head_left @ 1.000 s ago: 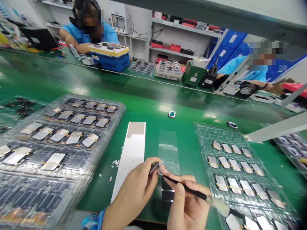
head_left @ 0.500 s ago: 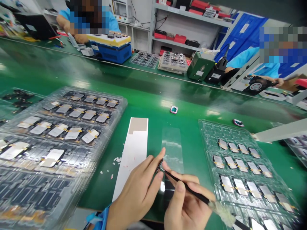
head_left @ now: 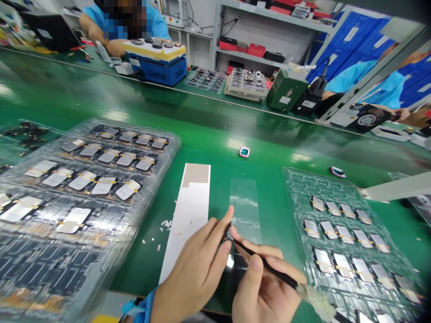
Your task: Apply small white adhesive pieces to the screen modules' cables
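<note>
My left hand point(head_left: 198, 260) is closed on a small dark flat piece, probably a small screen module point(head_left: 226, 232), held nearly edge-on between fingers and thumb. Much of that piece is hidden behind the fingers. My right hand point(head_left: 269, 282) grips black tweezers point(head_left: 266, 264), whose tip reaches the piece at my left fingertips. Yellowish, crumpled wrapping covers the tool's rear part. Beneath my hands lie a white strip point(head_left: 188, 215) with a beige patch at its far end and a clear film strip point(head_left: 244, 202).
To the left, stacked clear trays point(head_left: 141, 215) hold several small screen modules. Another clear tray point(head_left: 296, 202) with modules stands to the right. Two small framed parts, one a square frame point(head_left: 244, 152), lie farther back. White scraps point(head_left: 164, 223) dot the green bench. Two co-workers sit beyond it.
The camera view has shifted slightly, so the bench items appear a little displaced. My hands keep nearly the same pose, with the tweezers still at the small piece.
</note>
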Demonstrator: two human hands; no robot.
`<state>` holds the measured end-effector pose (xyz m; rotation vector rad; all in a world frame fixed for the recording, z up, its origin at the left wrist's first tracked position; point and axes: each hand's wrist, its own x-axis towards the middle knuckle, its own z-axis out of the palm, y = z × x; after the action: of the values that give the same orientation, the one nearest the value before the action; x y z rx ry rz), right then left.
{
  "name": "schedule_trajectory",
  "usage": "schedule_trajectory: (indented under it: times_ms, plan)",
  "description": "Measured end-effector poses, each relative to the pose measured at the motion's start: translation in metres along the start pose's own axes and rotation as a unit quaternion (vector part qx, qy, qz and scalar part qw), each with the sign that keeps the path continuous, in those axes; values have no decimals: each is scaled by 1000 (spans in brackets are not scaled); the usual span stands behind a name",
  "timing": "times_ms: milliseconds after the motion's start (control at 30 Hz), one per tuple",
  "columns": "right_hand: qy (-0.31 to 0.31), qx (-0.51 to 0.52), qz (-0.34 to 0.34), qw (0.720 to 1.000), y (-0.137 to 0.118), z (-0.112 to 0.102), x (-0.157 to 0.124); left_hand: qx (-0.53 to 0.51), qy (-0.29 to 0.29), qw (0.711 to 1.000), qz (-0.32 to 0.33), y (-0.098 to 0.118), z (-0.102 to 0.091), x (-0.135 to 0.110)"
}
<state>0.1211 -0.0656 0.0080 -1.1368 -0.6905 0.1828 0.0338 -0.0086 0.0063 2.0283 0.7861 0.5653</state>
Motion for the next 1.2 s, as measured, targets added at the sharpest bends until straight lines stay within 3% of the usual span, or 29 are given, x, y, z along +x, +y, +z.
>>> schedule_trajectory:
  times_ms: [467, 700, 1200]
  plan:
    - [-1, -14, -10, 1000, 1, -1, -1, -5, 6, 1000, -8, 2, 0, 2]
    - [-21, -7, -82, 996, 7, -3, 2, -23, 3, 1000, -12, 2, -1, 2]
    - [-20, 23, -63, 998, 8, -4, 3, -34, 10, 999, -6, 0, 0, 0]
